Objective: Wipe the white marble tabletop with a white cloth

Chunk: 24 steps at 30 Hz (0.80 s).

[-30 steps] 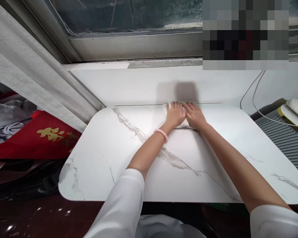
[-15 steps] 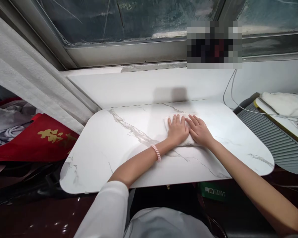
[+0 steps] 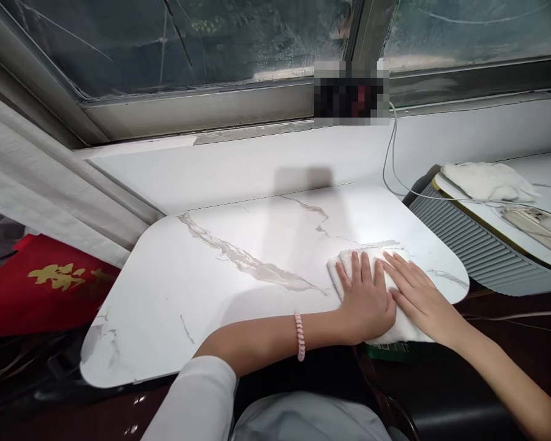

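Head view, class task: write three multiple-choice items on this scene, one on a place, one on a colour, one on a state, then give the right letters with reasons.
1. Where on the marble table does the white cloth lie?
A. at the near right edge
B. at the far left corner
C. on the window sill

2. What colour is the bracelet on the left wrist?
A. green
B. pink
C. black

3. How are the left hand and the right hand placed?
A. both clenched in the air
B. one raised to the window
C. both flat on the cloth, fingers spread

Answers:
1 A: the cloth sits at the table's near right edge, partly overhanging it.
2 B: the beaded band on the wrist is pale pink.
3 C: both palms press down side by side on the cloth.
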Motion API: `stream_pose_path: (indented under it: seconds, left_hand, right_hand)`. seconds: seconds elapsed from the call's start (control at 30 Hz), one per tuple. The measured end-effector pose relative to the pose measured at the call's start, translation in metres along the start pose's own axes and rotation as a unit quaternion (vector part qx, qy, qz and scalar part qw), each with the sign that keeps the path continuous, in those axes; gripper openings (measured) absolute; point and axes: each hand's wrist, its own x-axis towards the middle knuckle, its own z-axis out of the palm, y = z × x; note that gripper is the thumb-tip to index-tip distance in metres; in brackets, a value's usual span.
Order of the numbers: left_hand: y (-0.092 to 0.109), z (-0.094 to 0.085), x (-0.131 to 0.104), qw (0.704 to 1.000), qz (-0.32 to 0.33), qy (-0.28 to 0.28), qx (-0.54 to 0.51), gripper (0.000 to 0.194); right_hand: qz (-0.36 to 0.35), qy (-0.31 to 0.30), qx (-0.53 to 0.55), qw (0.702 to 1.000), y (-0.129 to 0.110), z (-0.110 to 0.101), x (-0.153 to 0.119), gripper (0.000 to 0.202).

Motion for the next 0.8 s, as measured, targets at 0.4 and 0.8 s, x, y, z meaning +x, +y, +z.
stream_pose_path:
  seconds: [0.4, 0.8]
  left_hand:
    - [-0.063, -0.029, 0.111, 0.992, -0.029, 0.059, 0.105, 0.056]
    - [-0.083, -0.037, 0.237, 0.976, -0.070, 0.114, 0.174, 0.052]
  right_hand:
    - [0.033, 0.008, -0.049, 0.998, 0.055, 0.018, 0.119, 0.054]
    - [0.040, 0.025, -0.041, 0.998, 0.135, 0.023, 0.224, 0.054]
